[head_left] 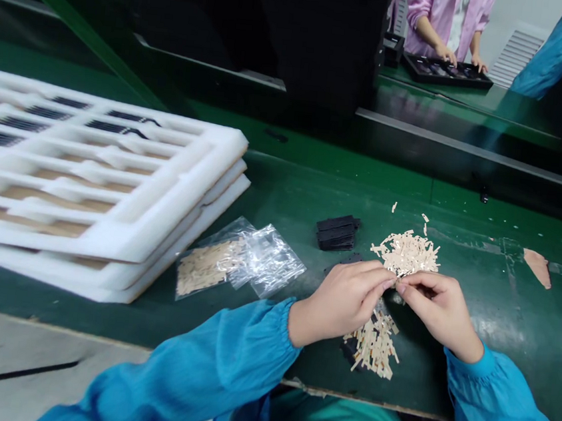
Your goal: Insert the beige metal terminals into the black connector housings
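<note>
My left hand [346, 299] and my right hand [444, 311] meet fingertip to fingertip, both pinched. What lies between the fingertips is too small to make out. Just beyond them is a heap of small beige strips [412, 251]. A second pile of beige strips [376, 348] lies on the near side, below the hands, partly covered by my left hand. A stack of black pieces [337, 232] sits beyond my left hand, with more dark bits beside it.
White foam trays [157, 241] holding black parts are stacked at the left. Clear plastic bags [212, 263], one with beige pieces, lie beside them on the green table [284, 184]. Across the bench, a person's hands [447, 54] touch a black tray [411, 67].
</note>
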Available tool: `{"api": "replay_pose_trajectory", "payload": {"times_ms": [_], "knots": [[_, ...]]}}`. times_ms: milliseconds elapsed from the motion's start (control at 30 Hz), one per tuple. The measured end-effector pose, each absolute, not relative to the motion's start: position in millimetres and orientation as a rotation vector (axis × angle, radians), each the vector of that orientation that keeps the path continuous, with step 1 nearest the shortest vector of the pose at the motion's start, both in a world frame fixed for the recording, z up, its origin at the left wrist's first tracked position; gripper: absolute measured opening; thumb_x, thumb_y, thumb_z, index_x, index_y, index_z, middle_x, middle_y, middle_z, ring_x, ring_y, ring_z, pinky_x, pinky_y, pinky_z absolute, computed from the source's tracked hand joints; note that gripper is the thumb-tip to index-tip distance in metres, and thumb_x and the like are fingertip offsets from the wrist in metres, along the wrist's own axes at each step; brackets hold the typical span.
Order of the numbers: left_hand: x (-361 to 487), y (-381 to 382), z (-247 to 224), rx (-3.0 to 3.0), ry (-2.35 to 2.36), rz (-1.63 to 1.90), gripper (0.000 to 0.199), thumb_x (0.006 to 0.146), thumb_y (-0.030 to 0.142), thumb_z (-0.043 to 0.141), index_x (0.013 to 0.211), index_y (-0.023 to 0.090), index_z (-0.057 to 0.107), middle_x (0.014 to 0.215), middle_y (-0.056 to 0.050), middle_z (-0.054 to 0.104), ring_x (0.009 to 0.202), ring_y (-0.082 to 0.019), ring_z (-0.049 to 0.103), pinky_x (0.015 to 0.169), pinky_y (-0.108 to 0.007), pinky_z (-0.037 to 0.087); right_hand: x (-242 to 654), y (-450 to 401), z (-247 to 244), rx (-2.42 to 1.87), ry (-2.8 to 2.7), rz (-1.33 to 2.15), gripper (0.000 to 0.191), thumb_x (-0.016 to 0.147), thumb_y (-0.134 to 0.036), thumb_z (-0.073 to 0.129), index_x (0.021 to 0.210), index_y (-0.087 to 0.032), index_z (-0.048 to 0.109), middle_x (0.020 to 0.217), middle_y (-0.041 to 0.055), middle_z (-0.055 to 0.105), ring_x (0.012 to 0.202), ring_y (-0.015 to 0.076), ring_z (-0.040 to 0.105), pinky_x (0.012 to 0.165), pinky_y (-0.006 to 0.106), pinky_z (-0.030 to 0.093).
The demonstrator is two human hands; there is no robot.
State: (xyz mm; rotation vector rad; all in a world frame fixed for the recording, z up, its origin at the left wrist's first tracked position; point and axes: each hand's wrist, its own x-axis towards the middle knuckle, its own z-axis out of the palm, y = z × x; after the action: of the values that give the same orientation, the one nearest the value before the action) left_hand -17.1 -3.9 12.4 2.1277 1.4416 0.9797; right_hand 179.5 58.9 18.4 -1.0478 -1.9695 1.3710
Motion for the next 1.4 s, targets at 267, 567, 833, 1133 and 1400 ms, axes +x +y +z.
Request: {"api": "replay_pose_trajectory", "payload": {"times_ms": [267, 567, 833, 1133, 1400], "knots": [[-15, 0, 4, 2.257, 1.729, 0.758, 0.026, 0.102, 0.015, 0.042, 0.101, 0.015, 0.067, 0.091, -0.007, 0.069, 0.081, -0.022, 0.067, 0.069, -0.032, 0.052, 184, 62, 24, -1.037, -1.960, 1.431, 0.013, 0.083, -0.024, 0.069, 0.076, -0.019, 0.078, 0.072, 0.0038, 0.073, 0.061, 0.0170, 0.059, 0.057, 0.026, 0.046], [-10, 2, 15, 1.796, 1.455, 0.967, 0.015, 0.091, 0.019, 0.060, 0.091, 0.016, 0.075, 0.081, -0.002, 0.069, 0.067, -0.014, 0.063, 0.060, -0.024, 0.046, 187, 66, 25, -1.039, -1.800, 1.592, 0.010, 0.079, -0.022, 0.071, 0.073, -0.019, 0.078, 0.061, 0.0010, 0.068, 0.056, 0.0143, 0.057, 0.056, 0.024, 0.046], [-13, 7, 20, 1.203, 1.212, 1.079, 0.016, 0.084, 0.026, 0.069, 0.079, 0.013, 0.075, 0.071, -0.002, 0.068, 0.061, -0.010, 0.056, 0.057, -0.021, 0.043, 186, 66, 25, -1.045, -1.827, 1.617, 0.011, 0.078, -0.023, 0.070, 0.072, -0.018, 0.076, 0.065, 0.0020, 0.070, 0.059, 0.0154, 0.059, 0.059, 0.026, 0.045], [-11, -2, 15, 1.815, 1.468, 1.290, 0.013, 0.090, 0.016, 0.063, 0.083, 0.014, 0.073, 0.075, -0.001, 0.065, 0.064, -0.011, 0.058, 0.059, -0.023, 0.044, 180, 54, 16, -1.133, -1.952, 1.136, 0.014, 0.087, -0.029, 0.071, 0.088, -0.019, 0.080, 0.071, 0.0020, 0.069, 0.057, 0.0148, 0.049, 0.054, 0.028, 0.038], [-13, -2, 12, 2.119, 1.400, 1.228, 0.015, 0.095, 0.015, 0.059, 0.091, 0.012, 0.073, 0.081, -0.007, 0.071, 0.071, -0.017, 0.064, 0.065, -0.029, 0.050, 177, 52, 14, -1.135, -1.971, 1.198, 0.019, 0.085, -0.025, 0.063, 0.078, -0.019, 0.080, 0.072, 0.0031, 0.074, 0.060, 0.0175, 0.059, 0.057, 0.028, 0.043]]}}
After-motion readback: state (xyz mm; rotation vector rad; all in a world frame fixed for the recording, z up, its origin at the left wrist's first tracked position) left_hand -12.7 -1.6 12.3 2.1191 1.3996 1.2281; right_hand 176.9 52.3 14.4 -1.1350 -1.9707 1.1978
